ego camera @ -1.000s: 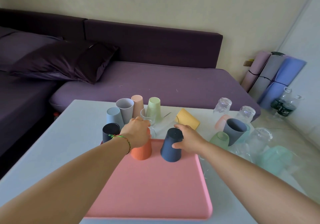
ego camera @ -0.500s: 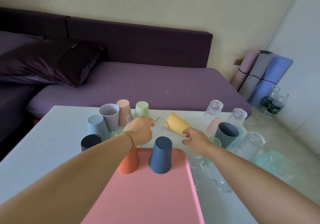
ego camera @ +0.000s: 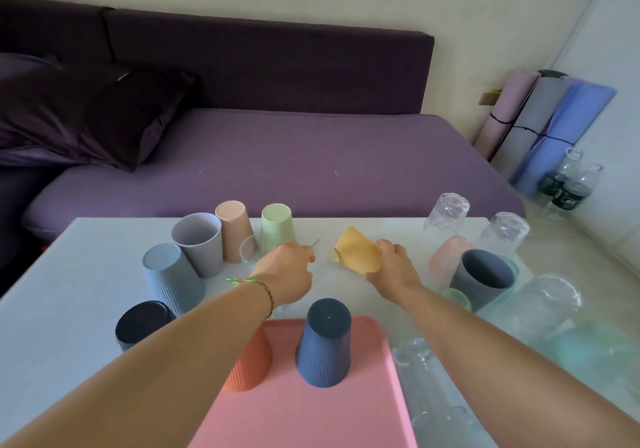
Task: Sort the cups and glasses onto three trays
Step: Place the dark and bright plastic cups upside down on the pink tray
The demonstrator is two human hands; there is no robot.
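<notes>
A pink tray (ego camera: 363,406) lies nearest me, with an upside-down orange ribbed cup (ego camera: 249,368) and an upside-down navy ribbed cup (ego camera: 325,343) on its far end. Just beyond it, my right hand (ego camera: 394,267) grips a yellow cup (ego camera: 356,250) that lies on its side on the white table (ego camera: 69,274). My left hand (ego camera: 284,271) is curled over a clear glass (ego camera: 313,244), of which only a rim glint shows.
Left of my hands stand black (ego camera: 142,323), light blue (ego camera: 169,274), grey (ego camera: 199,240), peach (ego camera: 233,226) and green (ego camera: 277,226) cups. On the right are clear glasses (ego camera: 446,212), a pink cup (ego camera: 446,257), a dark grey cup (ego camera: 481,278) and something teal (ego camera: 588,350). A purple sofa lies behind.
My right hand let go of the navy cup on the tray and reached forward to the yellow cup. My left hand moved from the orange cup toward the clear glass.
</notes>
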